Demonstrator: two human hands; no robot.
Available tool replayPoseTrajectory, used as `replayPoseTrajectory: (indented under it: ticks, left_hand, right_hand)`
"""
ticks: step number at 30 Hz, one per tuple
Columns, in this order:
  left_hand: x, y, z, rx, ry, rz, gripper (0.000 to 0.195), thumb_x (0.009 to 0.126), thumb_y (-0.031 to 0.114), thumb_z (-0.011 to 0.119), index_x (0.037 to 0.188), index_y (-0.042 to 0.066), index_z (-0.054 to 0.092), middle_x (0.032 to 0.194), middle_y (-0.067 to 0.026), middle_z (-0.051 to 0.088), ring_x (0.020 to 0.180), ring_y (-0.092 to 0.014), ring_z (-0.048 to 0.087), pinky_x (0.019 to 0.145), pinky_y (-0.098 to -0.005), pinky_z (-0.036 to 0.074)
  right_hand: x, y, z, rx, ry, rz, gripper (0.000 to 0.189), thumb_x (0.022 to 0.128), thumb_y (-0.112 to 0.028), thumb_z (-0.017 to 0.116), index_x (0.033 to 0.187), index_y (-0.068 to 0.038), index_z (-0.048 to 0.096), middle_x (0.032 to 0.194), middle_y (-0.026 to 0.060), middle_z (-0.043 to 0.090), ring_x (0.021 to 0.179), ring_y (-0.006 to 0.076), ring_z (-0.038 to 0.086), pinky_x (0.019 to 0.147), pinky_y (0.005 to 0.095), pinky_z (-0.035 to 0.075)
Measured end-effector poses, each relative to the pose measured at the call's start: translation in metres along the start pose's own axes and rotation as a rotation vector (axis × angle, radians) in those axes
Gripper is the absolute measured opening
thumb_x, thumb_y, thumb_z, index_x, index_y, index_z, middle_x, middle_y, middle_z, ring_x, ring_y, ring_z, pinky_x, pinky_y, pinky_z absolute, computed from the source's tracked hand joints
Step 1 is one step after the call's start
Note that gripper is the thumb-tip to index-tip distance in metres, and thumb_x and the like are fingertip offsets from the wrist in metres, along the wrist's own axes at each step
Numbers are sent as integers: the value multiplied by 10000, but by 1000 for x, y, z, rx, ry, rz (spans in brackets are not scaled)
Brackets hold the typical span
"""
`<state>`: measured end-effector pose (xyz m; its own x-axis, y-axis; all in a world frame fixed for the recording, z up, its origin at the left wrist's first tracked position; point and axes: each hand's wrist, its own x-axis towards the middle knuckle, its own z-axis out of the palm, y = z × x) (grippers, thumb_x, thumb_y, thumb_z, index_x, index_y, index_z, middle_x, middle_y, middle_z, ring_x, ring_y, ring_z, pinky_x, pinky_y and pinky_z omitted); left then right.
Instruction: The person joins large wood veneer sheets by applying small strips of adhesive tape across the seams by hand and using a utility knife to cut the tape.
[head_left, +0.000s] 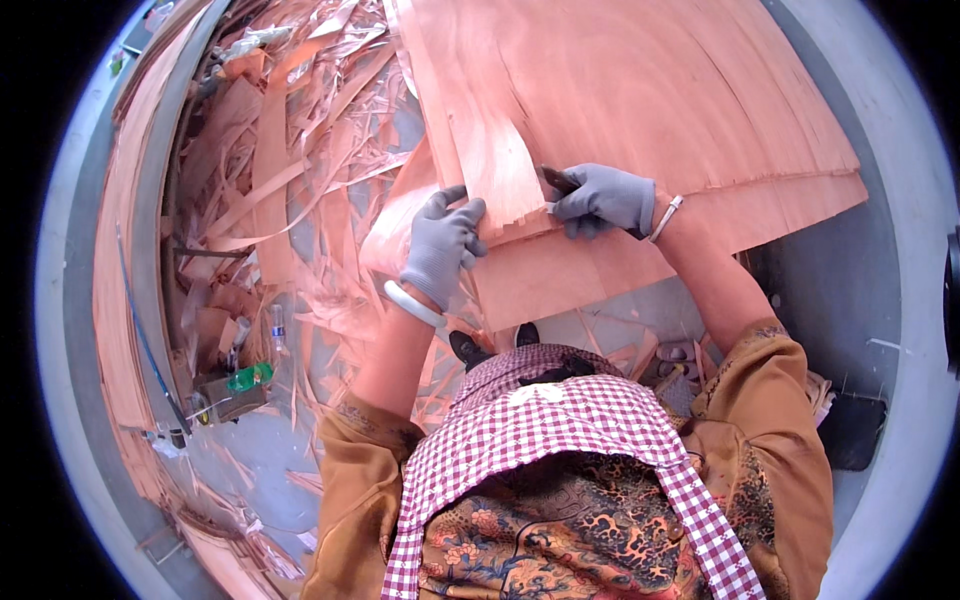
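Note:
Large reddish wood veneer sheets (660, 97) lie stacked before me, their near edge ragged. My left hand (444, 240), in a grey work glove, has its fingers on the left edge of a split veneer strip (501, 176), whose torn end is raised. At that strip's right side, my right hand (604, 201), also gloved, grips a dark tool (559, 180), perhaps a knife; its blade cannot be made out. The right fingertips are close to the torn end. Below the torn end, a lower veneer sheet (570, 274) juts out towards me.
Torn veneer strips (330, 165) litter the floor at left. Beyond them stands a long veneer stack (127, 300) with a thin blue rod (146, 337) along it. A clear plastic bottle (278, 327) and a green bottle (250, 376) lie at lower left.

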<state>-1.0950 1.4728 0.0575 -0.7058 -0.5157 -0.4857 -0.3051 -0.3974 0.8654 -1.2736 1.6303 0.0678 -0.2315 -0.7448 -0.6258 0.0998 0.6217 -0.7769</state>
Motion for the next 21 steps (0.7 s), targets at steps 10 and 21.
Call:
replayPoseTrajectory:
  ticks: [10,21]
  left_hand:
    - [-11,-26,16,1114,249,1179,380,781,87,605,1159,48,603,1086,-154,607,943,-316,592,805,-399,440]
    - [11,-55,16,1409,34,1136,389,804,227,587,1160,72,599,1191,-105,593,1078,-280,558,905,-418,398]
  right_hand:
    - [7,6,-5,-31,-20,-8,195,828,-216,657,841,-55,547,664,46,615,521,95,575,473,218,450]
    - [-18,3,1,87,109,-85,278,824,-255,673,947,-23,583,766,74,643,566,100,586,511,218,456]
